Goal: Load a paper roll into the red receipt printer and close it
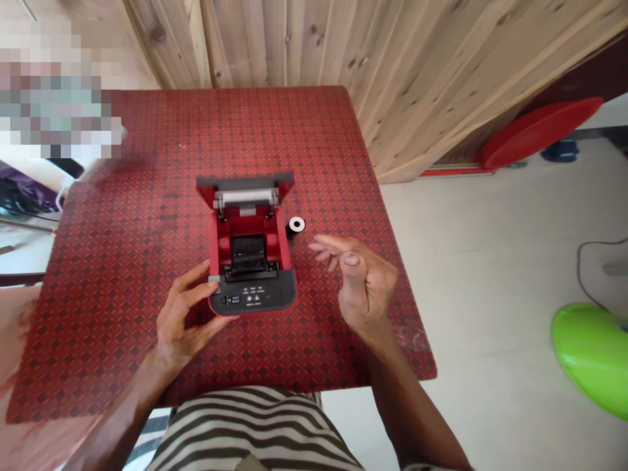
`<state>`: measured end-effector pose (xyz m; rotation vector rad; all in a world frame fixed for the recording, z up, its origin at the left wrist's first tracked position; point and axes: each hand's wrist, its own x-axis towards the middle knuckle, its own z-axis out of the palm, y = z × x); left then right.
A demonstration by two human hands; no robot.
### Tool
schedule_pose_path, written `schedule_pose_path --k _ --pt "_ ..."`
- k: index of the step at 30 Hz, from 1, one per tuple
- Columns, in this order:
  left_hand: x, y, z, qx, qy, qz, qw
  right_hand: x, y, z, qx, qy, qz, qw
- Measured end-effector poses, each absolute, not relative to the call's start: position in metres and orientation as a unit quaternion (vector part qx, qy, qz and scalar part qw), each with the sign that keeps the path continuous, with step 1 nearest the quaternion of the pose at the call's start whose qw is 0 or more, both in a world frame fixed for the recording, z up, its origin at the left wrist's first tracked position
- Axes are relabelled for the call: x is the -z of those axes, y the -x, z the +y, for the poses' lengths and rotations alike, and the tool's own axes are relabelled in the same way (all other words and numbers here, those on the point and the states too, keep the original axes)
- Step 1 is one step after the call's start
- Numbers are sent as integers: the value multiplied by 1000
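Note:
A small red and dark grey receipt printer (pixel 251 261) sits in the middle of a red patterned table (pixel 147 216), its lid flipped open toward the far side and its paper bay bare. My left hand (pixel 184 314) rests against the printer's near left corner, thumb and fingers touching its grey front panel. My right hand (pixel 360 278) hovers just right of the printer, fingers loosely curled and apart, holding nothing. A small roll of white paper (pixel 296 226) lies on the table beside the printer's right side, just beyond my right fingertips.
A wooden plank wall (pixel 343 52) rises behind the table. To the right is pale floor with a red plastic lid (pixel 540 131) leaning on the wall, a green object (pixel 593 353) and a thin cable (pixel 583 268). My striped clothing (pixel 245 425) shows at the near edge.

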<state>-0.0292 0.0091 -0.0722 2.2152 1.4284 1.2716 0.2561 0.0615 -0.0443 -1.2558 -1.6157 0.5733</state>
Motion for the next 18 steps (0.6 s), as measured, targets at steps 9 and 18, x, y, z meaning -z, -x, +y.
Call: schedule_pose_path --k 9,18 --pt "82 27 6 -423 -769 476 52 5 -219 77 -73 378 -853 352" --pt "86 27 5 -403 -770 494 31 -10 -165 114 -62 377 -924 25"
